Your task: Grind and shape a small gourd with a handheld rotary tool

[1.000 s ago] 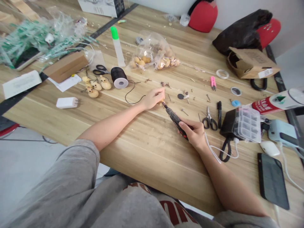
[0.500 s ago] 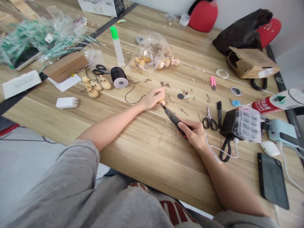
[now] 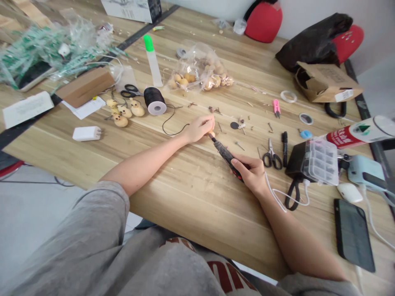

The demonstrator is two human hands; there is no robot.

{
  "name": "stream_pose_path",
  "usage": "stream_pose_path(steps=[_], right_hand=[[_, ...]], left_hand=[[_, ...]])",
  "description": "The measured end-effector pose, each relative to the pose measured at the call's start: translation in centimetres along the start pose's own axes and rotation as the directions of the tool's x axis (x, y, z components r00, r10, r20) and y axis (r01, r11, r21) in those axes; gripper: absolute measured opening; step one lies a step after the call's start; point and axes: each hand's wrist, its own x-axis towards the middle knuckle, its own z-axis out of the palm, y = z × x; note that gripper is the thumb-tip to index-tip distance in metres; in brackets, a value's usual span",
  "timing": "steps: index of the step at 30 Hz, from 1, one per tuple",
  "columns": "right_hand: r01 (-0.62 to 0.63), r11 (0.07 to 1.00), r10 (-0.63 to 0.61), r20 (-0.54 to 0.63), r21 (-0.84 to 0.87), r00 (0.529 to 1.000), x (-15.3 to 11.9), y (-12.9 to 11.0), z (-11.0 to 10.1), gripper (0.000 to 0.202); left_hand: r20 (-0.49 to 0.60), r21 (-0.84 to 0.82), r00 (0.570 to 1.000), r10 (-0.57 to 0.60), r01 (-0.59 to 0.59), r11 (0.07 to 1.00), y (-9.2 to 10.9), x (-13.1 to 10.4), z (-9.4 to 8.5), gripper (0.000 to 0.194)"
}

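My left hand (image 3: 200,128) is closed around a small tan gourd (image 3: 212,133), most of it hidden by the fingers. In my right hand (image 3: 252,172) is a slim black rotary tool (image 3: 226,154), gripped along its body and angled up to the left. Its tip meets the near side of the gourd or sits very close to it. Several finished-looking small gourds (image 3: 121,119) with dark dots and cords lie to the left, near a spool of black cord (image 3: 154,100). Loose bits (image 3: 242,123) and small burrs are scattered just beyond my hands.
A clear bag of gourds (image 3: 212,76) lies at the back, beside a green-capped bottle (image 3: 152,61). To the right are scissors (image 3: 271,158), a black marker (image 3: 284,149), a clear compartment box (image 3: 322,160), a spray can (image 3: 358,131) and a phone (image 3: 354,234). A white cable (image 3: 276,197) runs near my right wrist.
Both hands, the gourd and the rotary tool stay almost in place. Only a very slight shift of the view shows.
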Motion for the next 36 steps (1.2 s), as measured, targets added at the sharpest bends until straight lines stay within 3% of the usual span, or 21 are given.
stream_pose_path(steps=[22,36], right_hand=[[0.021,1.000,-0.021,-0.029,-0.014,0.999,-0.06,-0.02,0.35,0.038],[0.033,0.999,-0.035,-0.040,-0.033,0.999,-0.05,-0.02,0.44,0.041]], left_hand=[[-0.122,-0.032,0.989,-0.085,0.081,0.996,0.24,-0.02,0.55,0.037],[-0.083,0.001,0.995,-0.056,0.056,0.998,0.09,-0.20,0.52,0.043]])
